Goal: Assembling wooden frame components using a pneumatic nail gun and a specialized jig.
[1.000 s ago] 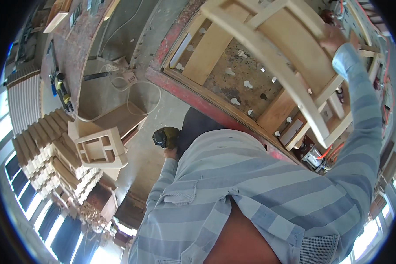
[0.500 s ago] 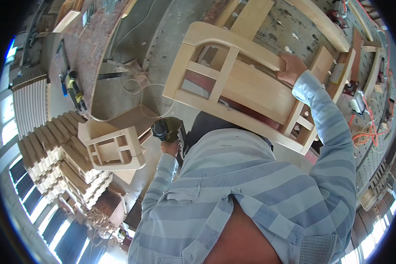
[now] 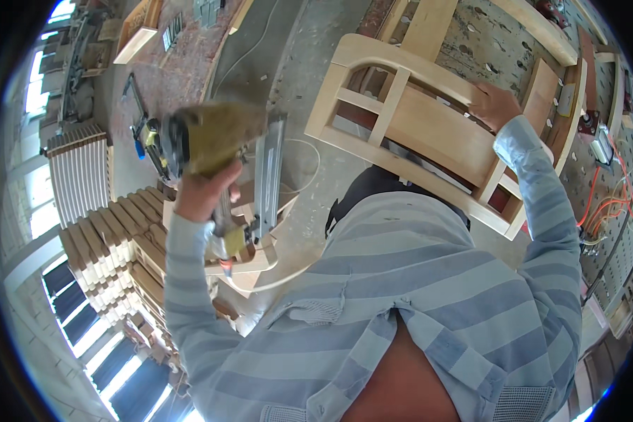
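Observation:
My left hand (image 3: 205,193) is raised and wrapped round the handle of a yellow-and-black nail gun (image 3: 221,135). Its long grey magazine stands to the right of the grip, and motion smears the body of the tool. A pale air hose (image 3: 288,279) trails from its handle end. My right hand (image 3: 496,105) grips the far rail of a light wooden furniture frame (image 3: 404,63), fingers partly hidden behind the rail. This frame has rounded corners, crossbars and a wide middle panel, and lies tilted in front of my body.
A similar wooden frame (image 3: 250,265) is partly hidden below the nail gun. Stacked wooden parts (image 3: 98,250) stand at left. On the left bench (image 3: 183,70) lies another yellow-and-black tool (image 3: 148,133). Orange hoses (image 3: 598,211) and a perforated metal table (image 3: 619,246) are at right.
My left hand has lifted the nail gun up and leftward from beside my body. The right hand keeps its hold on the frame, while the whole view has shifted somewhat.

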Motion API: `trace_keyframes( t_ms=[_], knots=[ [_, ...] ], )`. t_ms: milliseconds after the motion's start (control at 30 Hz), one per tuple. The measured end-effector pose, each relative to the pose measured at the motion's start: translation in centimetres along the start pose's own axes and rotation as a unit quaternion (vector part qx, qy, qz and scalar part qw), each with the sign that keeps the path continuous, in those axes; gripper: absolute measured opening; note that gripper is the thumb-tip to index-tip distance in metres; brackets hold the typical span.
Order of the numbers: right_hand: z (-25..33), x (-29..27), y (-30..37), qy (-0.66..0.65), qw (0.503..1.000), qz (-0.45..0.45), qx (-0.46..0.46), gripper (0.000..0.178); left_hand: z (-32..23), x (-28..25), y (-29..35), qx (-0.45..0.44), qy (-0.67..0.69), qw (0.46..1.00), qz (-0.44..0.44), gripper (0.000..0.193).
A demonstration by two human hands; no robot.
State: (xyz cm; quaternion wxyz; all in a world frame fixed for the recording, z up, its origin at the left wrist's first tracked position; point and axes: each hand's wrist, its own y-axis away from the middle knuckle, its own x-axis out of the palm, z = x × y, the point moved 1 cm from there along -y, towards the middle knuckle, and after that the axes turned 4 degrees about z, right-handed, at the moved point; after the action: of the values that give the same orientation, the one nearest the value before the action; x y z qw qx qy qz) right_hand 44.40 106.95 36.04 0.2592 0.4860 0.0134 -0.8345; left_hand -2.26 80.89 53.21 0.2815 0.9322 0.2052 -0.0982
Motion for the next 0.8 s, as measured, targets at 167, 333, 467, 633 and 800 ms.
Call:
trace_keyframes(
  t_ms=[167, 333, 467, 633, 800],
  knots=[
    [-6.2, -0.5, 4.8, -0.039, 0.995, -0.08, 0.035, 0.057, -8.2, 2.1, -6.0, 0.037, -0.061, 0.981, 0.18, 0.021],
    [-13.0, -0.4, 14.4, 0.082, 0.929, -0.303, 0.196, 0.059, -13.2, 5.9, -11.0, 0.058, -0.212, 0.929, 0.298, 0.023],
    [-15.9, 3.7, 18.4, -0.209, 0.897, -0.196, 0.336, 0.054, -15.4, 8.2, -14.0, 0.025, -0.242, 0.917, 0.316, 0.025],
    [-13.9, 5.8, 19.3, -0.374, 0.847, -0.275, 0.26, 0.051, -17.3, 10.6, -15.4, -0.022, -0.299, 0.906, 0.298, 0.025],
    [-13.8, 5.6, 19.3, -0.367, 0.851, -0.273, 0.26, 0.049, -18.1, 11.7, -15.4, -0.031, -0.374, 0.878, 0.295, 0.023]
  ],
)
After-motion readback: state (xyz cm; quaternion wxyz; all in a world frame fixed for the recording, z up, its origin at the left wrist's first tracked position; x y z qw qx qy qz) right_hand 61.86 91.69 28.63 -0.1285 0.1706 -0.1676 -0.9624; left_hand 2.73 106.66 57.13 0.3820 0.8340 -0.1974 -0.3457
